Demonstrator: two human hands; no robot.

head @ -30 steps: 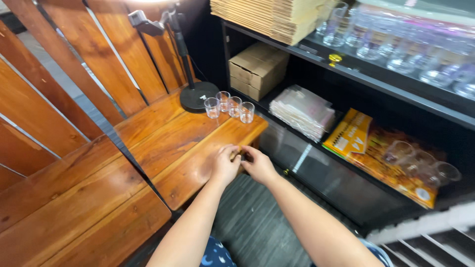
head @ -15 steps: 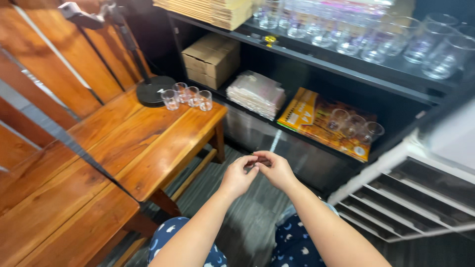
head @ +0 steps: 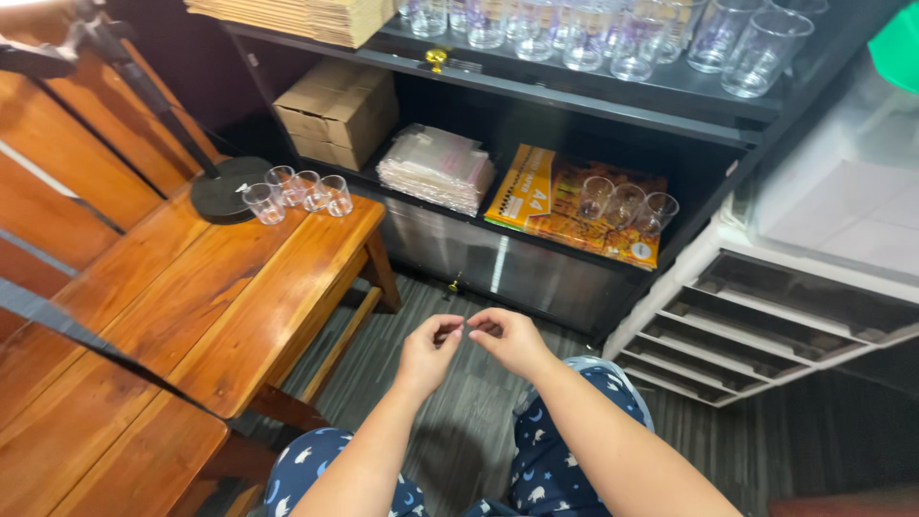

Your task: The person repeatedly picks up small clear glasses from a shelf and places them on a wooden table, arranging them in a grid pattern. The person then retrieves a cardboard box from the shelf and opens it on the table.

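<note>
We see the left hand (head: 428, 352) and right hand (head: 512, 341) pinching something tiny between their fingertips above grey floor (head: 459, 421), beside the wooden worktop (head: 191, 297) and black shelf (head: 574, 91) of glasses (head: 747, 43).

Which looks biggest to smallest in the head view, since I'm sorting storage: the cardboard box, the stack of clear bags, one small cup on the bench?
1. cardboard box
2. stack of clear bags, only slightly smaller, so that order is unsure
3. small cup, clearly smallest

Bare forearms, navy moon-and-star print trousers (head: 565, 450)
</note>
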